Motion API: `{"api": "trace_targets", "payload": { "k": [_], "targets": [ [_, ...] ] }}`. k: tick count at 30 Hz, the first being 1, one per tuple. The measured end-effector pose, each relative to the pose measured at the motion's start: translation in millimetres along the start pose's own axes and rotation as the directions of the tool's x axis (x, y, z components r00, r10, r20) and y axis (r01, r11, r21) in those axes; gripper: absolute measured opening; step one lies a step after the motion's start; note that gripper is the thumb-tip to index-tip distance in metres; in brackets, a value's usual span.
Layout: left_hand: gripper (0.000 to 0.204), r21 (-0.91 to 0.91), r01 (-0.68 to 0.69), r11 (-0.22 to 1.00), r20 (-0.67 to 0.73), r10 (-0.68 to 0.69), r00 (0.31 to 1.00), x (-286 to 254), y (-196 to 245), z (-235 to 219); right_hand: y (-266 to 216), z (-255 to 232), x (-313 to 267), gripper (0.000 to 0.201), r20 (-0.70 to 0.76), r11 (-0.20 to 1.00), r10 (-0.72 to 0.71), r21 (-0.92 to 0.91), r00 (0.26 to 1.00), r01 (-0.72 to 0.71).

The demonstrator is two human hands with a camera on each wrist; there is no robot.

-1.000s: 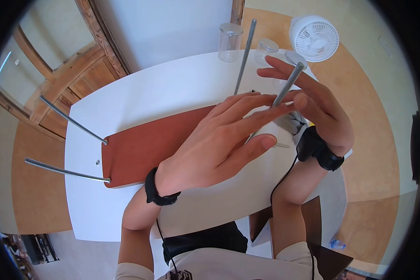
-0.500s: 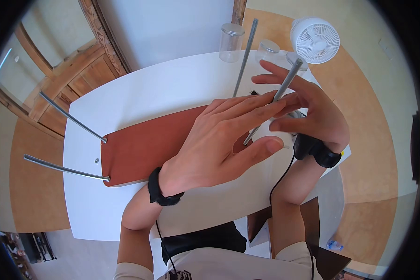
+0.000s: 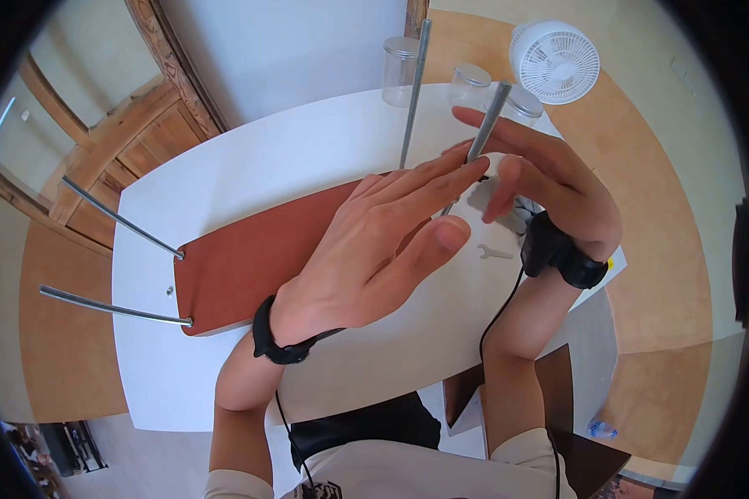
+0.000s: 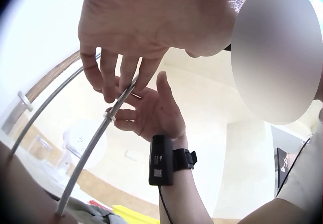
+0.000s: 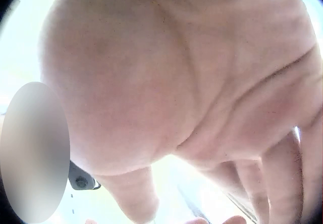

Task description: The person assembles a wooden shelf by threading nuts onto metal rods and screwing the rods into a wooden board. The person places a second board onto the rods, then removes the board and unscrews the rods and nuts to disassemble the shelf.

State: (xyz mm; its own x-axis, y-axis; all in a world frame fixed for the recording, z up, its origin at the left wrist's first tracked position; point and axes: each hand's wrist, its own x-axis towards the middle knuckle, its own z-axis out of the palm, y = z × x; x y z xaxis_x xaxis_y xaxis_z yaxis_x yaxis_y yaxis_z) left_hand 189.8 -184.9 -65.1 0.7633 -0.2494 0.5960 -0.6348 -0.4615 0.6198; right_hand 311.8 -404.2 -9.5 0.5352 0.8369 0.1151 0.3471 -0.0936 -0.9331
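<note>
A red-brown board (image 3: 250, 258) lies on the white table, with metal rods standing up at its corners. At the near right one, my left hand (image 3: 349, 249) lays its straight fingers against the metal rod (image 3: 488, 121). From the other side, my right hand (image 3: 562, 187) reaches to the same rod with fingers loosely extended and thumb apart. In the left wrist view the rod (image 4: 91, 146) runs up between the fingers of both hands. The rod's lower part is largely hidden behind the left hand in the head view. My right palm (image 5: 166, 83) fills the right wrist view.
An open-end wrench (image 3: 495, 252) and a grey cloth (image 3: 508, 208) lie by the right wrist. Lidded clear jars (image 3: 401, 75) and a white fan (image 3: 558, 65) stand at the back. Other rods (image 3: 125, 218) rise from the board, and a small metal piece (image 3: 170, 291) lies left of it.
My right hand's fingers and thumb have shifted back and forth at the rod while the left hand stays flat against it. The rod's top now appears further left, and the wrench shows more fully.
</note>
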Motion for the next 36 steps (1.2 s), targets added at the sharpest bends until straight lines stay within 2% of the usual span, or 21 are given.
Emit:
{"api": "trace_targets", "payload": {
  "k": [3, 5, 6, 8, 9, 11, 12, 14, 18, 20, 24, 26, 27, 28, 30, 32, 33, 35, 36],
  "targets": [
    [0.055, -0.029, -0.007, 1.0, -0.004, 0.007, 1.0, 2.0, 1.2, -1.1, 3.9, 0.7, -1.6, 0.053, -0.021, 0.998, -0.057, 0.018, 0.998, 0.057],
    [0.055, -0.06, -0.006, 0.998, -0.001, 0.006, 1.0, 2.0, 1.5, -0.3, 11.2, 5.8, 5.8, 0.052, -0.097, 0.978, -0.182, -0.119, 0.978, 0.17],
    [0.056, -0.07, 0.005, 0.998, 0.003, -0.005, 1.0, 2.4, 1.4, 0.3, 9.3, 6.3, 6.5, 0.052, -0.097, 0.978, -0.183, -0.119, 0.978, 0.171],
    [0.056, -0.078, 0.016, 0.997, 0.005, -0.015, 1.0, 3.6, 0.8, -0.1, 2.2, 5.9, 8.7, 0.052, -0.018, 0.997, -0.059, -0.059, 0.998, 0.058],
    [0.055, -0.062, 0.022, 0.998, -0.004, -0.023, 1.0, 4.0, 0.8, -0.1, -2.0, 2.1, 6.0, 0.052, -0.016, 0.997, -0.06, -0.059, 0.998, 0.059],
    [0.055, -0.045, 0.035, 0.998, -0.015, -0.036, 0.999, 4.0, -1.7, 0.5, -7.9, -6.4, -1.4, 0.055, 0.03, 0.999, 0.037, 0.001, 0.999, -0.037],
    [0.055, -0.081, 0.028, 0.996, -0.008, -0.028, 1.0, 4.9, -5.4, 1.1, -5.8, -4.4, 0.3, 0.055, 0.035, 0.999, 0.038, 0.002, 0.999, -0.038],
    [0.055, -0.115, 0.023, 0.993, -0.002, -0.023, 1.0, 6.0, -4.7, 0.3, 3.0, 1.7, 4.9, 0.058, -0.086, 0.991, -0.121, -0.063, 0.989, 0.116],
    [0.054, -0.054, 0.027, 0.998, 0.0, -0.027, 1.0, 9.5, 0.0, -3.1, 10.7, 0.0, 15.5, 0.057, -0.051, 0.986, -0.142, -0.099, 0.989, 0.136],
    [0.054, -0.033, 0.013, 0.999, -0.007, -0.013, 1.0, 10.3, -1.8, -4.3, 1.6, -3.2, 15.1, 0.054, 0.028, 0.99, 0.027, -0.138, 0.999, -0.023],
    [0.044, -0.111, 0.063, 0.992, -0.059, -0.07, 0.996, 10.0, -0.1, -3.8, -8.1, -11.0, 7.8, 0.054, 0.073, 0.999, 0.05, -0.004, 0.996, -0.05],
    [0.039, -0.107, 0.105, 0.989, -0.099, -0.116, 0.988, 9.5, 1.3, -4.6, -3.9, -1.0, 12.9, 0.057, -0.06, 0.992, -0.057, -0.117, 0.997, 0.05],
    [0.031, -0.13, 0.044, 0.991, -0.165, -0.065, 0.984, 7.8, 0.5, -5.7, 0.5, 2.4, 18.4, 0.058, -0.029, 0.989, -0.058, -0.139, 0.998, 0.054],
    [0.024, -0.147, -0.016, 0.989, -0.232, -0.019, 0.973, 7.4, -0.3, -6.2, -8.1, 12.4, 18.7, 0.057, -0.032, 0.996, 0.019, -0.088, 0.999, -0.021],
    [0.019, -0.311, -0.3, 0.902, -0.407, 0.158, 0.9, 10.9, -0.1, -4.5, 35.9, -5.1, -1.8, 0.058, -0.087, 0.938, -0.209, -0.298, 0.974, 0.175],
    [0.022, -0.446, -0.328, 0.833, -0.474, 0.091, 0.876, 1.0, 22.4, -17.6, 59.7, 15.4, 18.8, 0.059, -0.013, 0.955, -0.176, -0.245, 0.984, 0.167],
    [0.022, -0.432, -0.323, 0.842, -0.5, 0.074, 0.863, -6.0, 29.2, -19.6, 63.3, 19.7, 27.7, 0.059, 0.021, 0.956, -0.163, -0.242, 0.986, 0.164],
    [0.027, -0.718, -0.187, 0.671, -0.3, -0.056, 0.952, -12.0, 37.7, -43.9, 63.4, 26.9, 56.9, 0.06, 0.033, 0.936, -0.237, -0.262, 0.971, 0.237],
    [0.027, -0.723, -0.186, 0.666, -0.313, -0.076, 0.947, -12.9, 43.6, -55.3, 63.8, 32.7, 54.2, 0.061, 0.047, 0.941, -0.212, -0.259, 0.976, 0.217]
  ]
}}
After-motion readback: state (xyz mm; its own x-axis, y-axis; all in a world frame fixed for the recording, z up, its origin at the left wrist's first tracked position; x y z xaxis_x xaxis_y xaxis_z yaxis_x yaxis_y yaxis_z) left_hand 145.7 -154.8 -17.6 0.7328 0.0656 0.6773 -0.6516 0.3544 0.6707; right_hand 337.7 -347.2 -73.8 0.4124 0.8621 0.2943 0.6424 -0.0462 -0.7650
